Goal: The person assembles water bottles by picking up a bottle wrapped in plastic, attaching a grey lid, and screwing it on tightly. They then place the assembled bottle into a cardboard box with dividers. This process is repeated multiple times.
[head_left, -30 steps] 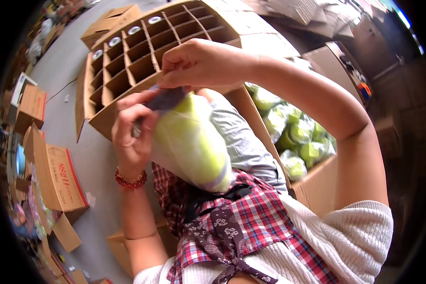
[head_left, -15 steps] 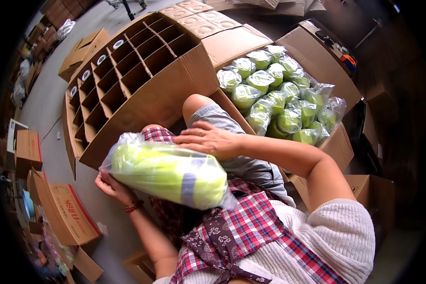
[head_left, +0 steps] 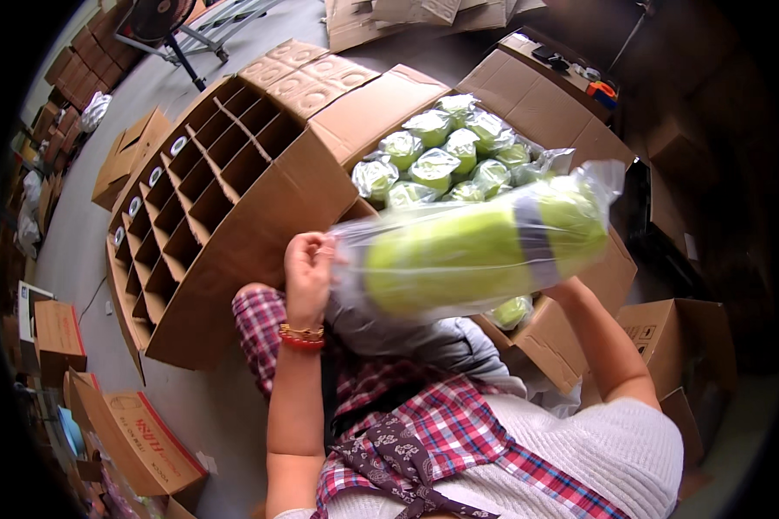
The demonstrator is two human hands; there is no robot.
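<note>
The left hand [head_left: 310, 270] was clenched on the loose plastic at one end of a bagged green roll [head_left: 476, 253] — the roll lay level across the lap, above the open box of rolls [head_left: 528, 104]. The right hand [head_left: 571, 292] propped the far end from below; whether it gripped could not be told. Best, probably, to keep both ends supported so the bag would not tear. Counted: one roll in hand, about ten in the box — one divided carton [head_left: 216, 225], mostly empty cells.
</note>
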